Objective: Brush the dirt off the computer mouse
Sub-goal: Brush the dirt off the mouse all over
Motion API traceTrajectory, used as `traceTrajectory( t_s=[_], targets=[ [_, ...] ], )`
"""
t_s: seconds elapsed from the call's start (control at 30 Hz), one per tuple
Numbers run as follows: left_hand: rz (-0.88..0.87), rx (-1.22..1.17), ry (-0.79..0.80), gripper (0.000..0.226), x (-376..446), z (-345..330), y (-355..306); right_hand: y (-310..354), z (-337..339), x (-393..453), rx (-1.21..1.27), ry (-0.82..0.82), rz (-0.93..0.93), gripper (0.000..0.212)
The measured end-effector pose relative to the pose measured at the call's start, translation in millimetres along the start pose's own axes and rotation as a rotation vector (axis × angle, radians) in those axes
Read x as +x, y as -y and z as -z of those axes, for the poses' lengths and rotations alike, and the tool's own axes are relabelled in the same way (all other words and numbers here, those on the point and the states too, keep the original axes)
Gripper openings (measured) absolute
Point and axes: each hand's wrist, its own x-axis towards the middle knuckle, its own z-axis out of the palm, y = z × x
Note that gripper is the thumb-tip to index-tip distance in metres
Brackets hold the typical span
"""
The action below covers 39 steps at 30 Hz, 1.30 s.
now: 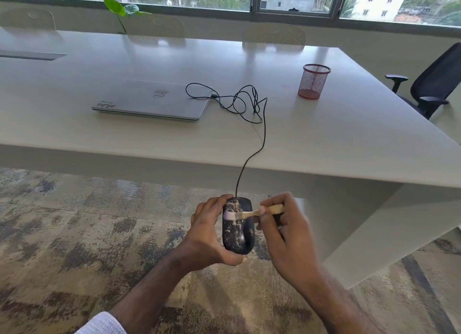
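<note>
**Brush bristles on a speckled mouse, held off the table edge**

Nearest the camera, the left hand (208, 234) curls around a black corded computer mouse (238, 227) flecked with pale dirt, fingers wrapped along its left side and thumb under its near end. It holds the mouse in the air over the mottled brown-and-grey carpet (62, 234), in front of the table's near edge. The right hand (287, 230) pinches the pale wooden handle of a small brush (254, 212), fingers curled closed around it. The whitish bristles lie across the mouse's upper half and look blurred, so their exact contact is hard to judge.

The thin black cable (264, 134) rises from the mouse's front, crosses onto the large white table (324, 146) and loops in a tangle beside a closed silver laptop (154, 100). To the right stands a red wire-mesh pen cup (314, 81). A black office chair (434, 81) sits past the table's right corner.
</note>
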Motion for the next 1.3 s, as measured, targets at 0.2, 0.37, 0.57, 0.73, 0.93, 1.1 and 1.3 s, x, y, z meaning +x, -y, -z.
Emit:
traceTrajectory(
  t_s=[0.2, 0.37, 0.57, 0.73, 0.93, 1.1, 1.3],
  targets=[
    [0.000, -0.002, 0.000, 0.123, -0.4, -0.6, 0.1, 3.9, 0.1, 0.5, 0.043, -0.039, 0.002, 0.012],
    [-0.006, 0.001, -0.007, 0.123, 1.3, 0.6, -0.2, 2.5, -2.4, 0.5, 0.006, -0.002, -0.020, 0.014],
    [-0.020, 0.006, -0.015, 0.120, 1.2, -0.2, -0.7, 3.7, -1.0, 3.5, 0.025, -0.029, 0.000, 0.011],
    [-0.019, 0.009, -0.001, 0.118, 1.1, -2.1, -0.5, 3.6, -4.3, 5.1, -0.044, 0.047, -0.010, 0.014],
    [-0.012, -0.007, -0.001, 0.119, 0.1, -0.5, 0.7, 3.9, -1.1, 6.9, -0.042, -0.068, -0.002, 0.008],
    [-0.007, 0.009, 0.013, 0.121, 1.2, -0.4, 1.3, 4.2, -3.1, 3.8, -0.009, 0.023, -0.014, 0.013],
    [-0.009, 0.003, 0.015, 0.123, 4.1, -0.7, 3.0, 1.0, 1.2, 4.7, -0.036, -0.071, -0.003, 0.010]
  ],
)
